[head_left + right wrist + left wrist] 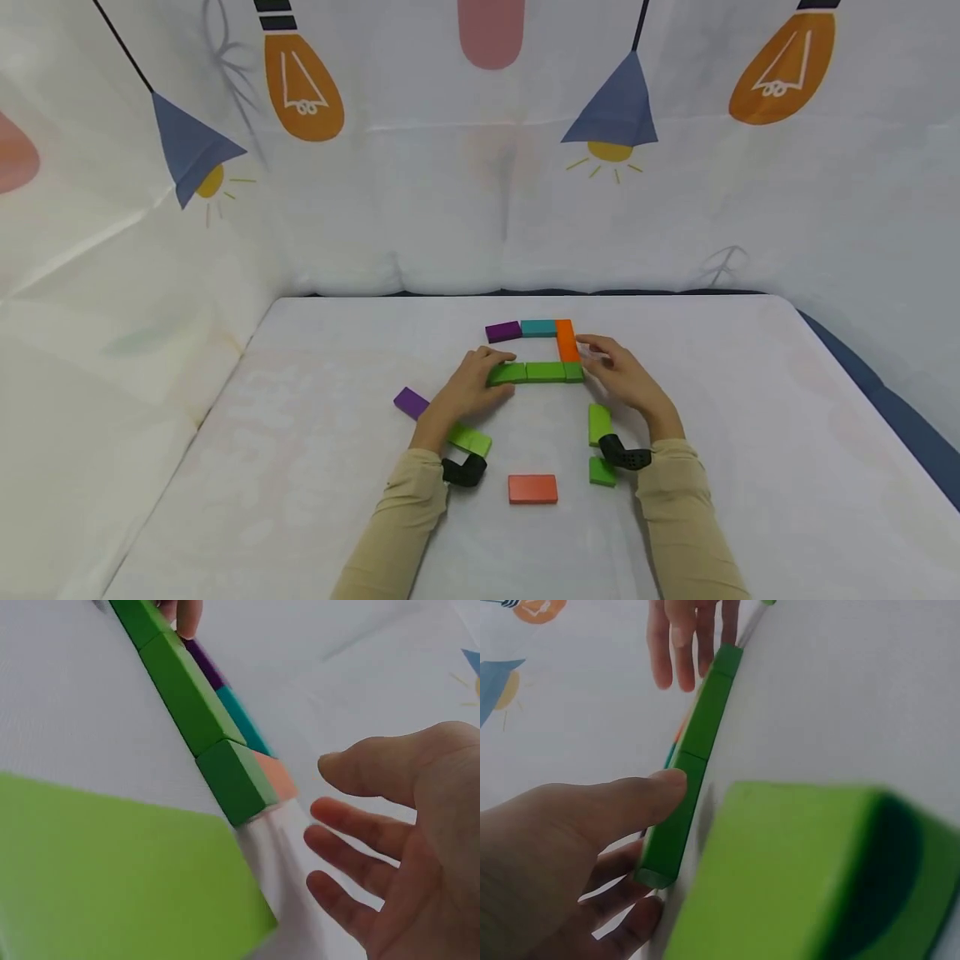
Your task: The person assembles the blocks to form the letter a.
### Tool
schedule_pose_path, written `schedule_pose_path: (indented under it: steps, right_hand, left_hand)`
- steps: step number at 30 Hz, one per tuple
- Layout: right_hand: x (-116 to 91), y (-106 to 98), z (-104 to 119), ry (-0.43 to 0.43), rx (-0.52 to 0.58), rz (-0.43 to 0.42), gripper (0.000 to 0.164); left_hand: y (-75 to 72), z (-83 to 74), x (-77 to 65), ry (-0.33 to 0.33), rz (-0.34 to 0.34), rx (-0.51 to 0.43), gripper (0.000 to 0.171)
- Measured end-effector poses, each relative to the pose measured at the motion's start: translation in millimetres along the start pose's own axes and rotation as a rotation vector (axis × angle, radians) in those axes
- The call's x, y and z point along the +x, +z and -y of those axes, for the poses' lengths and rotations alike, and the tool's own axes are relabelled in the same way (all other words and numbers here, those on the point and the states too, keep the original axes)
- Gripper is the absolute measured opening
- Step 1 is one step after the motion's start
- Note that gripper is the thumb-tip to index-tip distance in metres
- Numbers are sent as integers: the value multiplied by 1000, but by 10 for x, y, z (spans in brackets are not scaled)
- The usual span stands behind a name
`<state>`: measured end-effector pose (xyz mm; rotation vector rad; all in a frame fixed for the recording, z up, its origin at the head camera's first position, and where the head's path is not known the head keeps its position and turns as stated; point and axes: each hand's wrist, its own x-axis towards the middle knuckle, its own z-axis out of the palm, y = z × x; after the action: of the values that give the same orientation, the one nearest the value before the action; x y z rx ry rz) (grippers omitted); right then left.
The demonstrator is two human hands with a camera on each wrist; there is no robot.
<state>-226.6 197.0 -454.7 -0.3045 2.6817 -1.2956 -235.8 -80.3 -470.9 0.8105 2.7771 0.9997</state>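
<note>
With the left hand (pixel 471 385) gripping the left end of the green row (pixel 545 372) and the right hand (pixel 628 379) relaxed beside its right end (not gripping), gentle inward pressure should best keep it straight.

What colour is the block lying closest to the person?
Orange-red; that block shows best in the head view.
</note>
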Motion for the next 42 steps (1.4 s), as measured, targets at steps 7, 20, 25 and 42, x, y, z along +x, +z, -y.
schedule_pose_path:
  steps: [7, 20, 25, 42]
  right_hand:
    - [-148, -78, 41, -135, -80, 15, 39]
    - [-500, -59, 138, -314, -325, 161, 43]
    - [-590, -33, 162, -348, -391, 227, 51]
    - [-673, -52, 124, -325, -523, 251, 35]
  left_hand:
    - [-89, -21, -5, -9, 46, -2, 50]
    - [-74, -13, -19, 25, 15, 40, 44]
    - [-67, -26, -23, 20, 16, 53, 45]
    - [-23, -45, -9, 16, 18, 56, 46]
